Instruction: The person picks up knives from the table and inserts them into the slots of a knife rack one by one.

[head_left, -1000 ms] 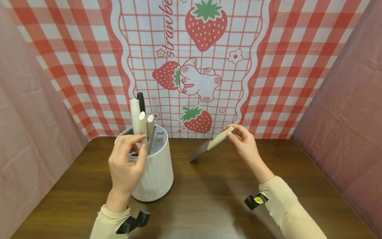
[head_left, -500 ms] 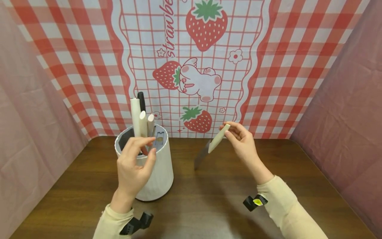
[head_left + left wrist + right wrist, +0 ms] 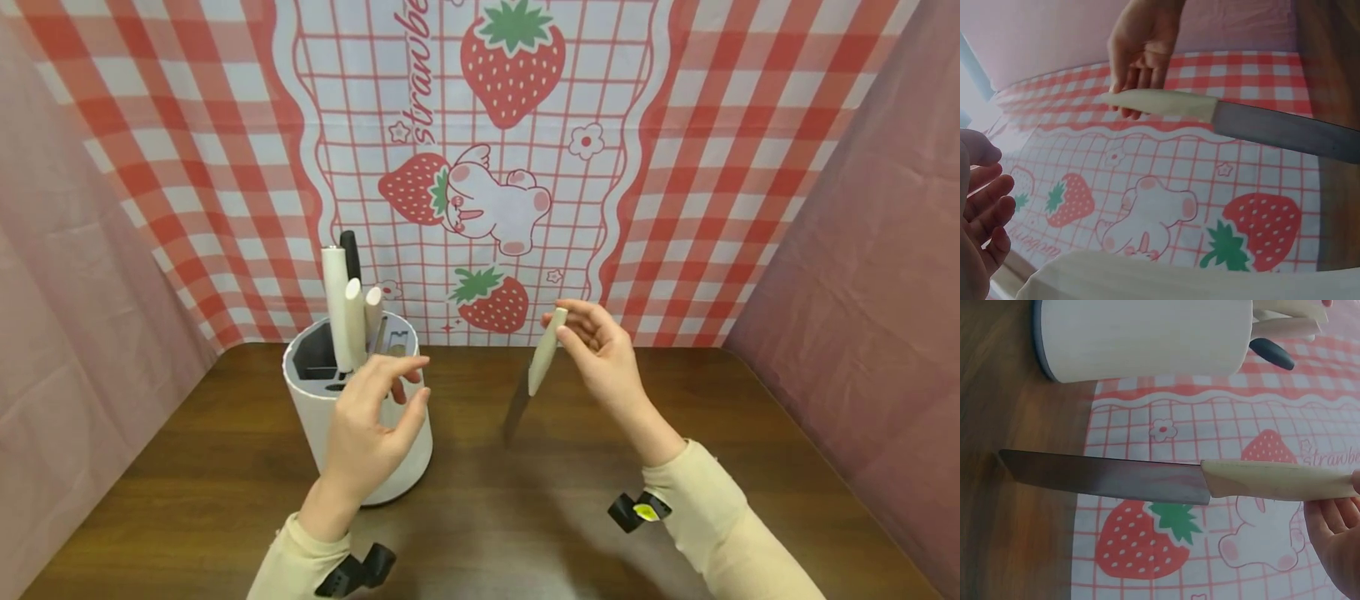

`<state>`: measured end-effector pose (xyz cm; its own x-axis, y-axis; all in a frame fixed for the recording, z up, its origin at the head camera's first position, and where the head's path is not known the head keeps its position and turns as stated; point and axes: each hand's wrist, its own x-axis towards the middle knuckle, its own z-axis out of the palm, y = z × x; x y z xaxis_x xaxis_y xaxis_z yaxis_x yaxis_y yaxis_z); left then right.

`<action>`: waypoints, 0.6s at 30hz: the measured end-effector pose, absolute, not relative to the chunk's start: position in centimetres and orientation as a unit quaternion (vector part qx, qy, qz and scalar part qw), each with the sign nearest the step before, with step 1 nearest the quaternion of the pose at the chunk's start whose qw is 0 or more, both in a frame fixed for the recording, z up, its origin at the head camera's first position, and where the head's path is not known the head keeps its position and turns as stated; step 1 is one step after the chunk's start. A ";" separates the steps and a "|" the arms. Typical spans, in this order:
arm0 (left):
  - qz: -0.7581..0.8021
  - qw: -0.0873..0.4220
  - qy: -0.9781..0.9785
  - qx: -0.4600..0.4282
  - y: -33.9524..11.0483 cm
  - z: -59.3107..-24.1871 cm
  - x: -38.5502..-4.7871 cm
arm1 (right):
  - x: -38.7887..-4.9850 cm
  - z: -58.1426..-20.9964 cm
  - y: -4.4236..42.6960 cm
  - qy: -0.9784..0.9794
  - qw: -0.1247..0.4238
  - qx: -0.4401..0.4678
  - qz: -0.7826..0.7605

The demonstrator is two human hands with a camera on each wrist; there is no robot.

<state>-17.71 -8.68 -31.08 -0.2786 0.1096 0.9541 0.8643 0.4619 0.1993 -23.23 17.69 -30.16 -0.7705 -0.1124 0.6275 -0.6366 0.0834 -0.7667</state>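
My right hand pinches the end of a cream-handled knife between thumb and fingers. The knife hangs with its blade pointing down, close above the table; its whole broad blade shows in the right wrist view. My left hand holds nothing, its thumb and fingers apart, and is in front of the white round knife block, hiding part of it. Several pale handles and a black handle stick up out of the block. In the left wrist view the knife handle is across from my left fingers.
The block stands on a brown wooden table. Behind it hangs a red-and-white checked cloth with strawberries printed on it. Pink cloth covers both sides. A small camera is strapped to each wrist.
My left hand has moved right, from over the block's top to its front right. The knife has swung from slanting to nearly upright, blade down, as my right hand shifted slightly left.
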 end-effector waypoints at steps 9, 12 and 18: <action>-0.348 0.426 -0.756 -0.355 -7.0 -31.9 -18.0 | -22.4 -29.7 16.9 -0.704 0.215 0.264 0.624; -0.333 0.387 -0.783 -0.354 -6.5 -32.1 -18.0 | -22.1 -29.6 16.7 -0.706 0.212 0.262 0.623; -0.336 0.360 -0.800 -0.342 -5.4 -32.1 -18.4 | -21.2 -29.0 16.2 -0.722 0.209 0.258 0.607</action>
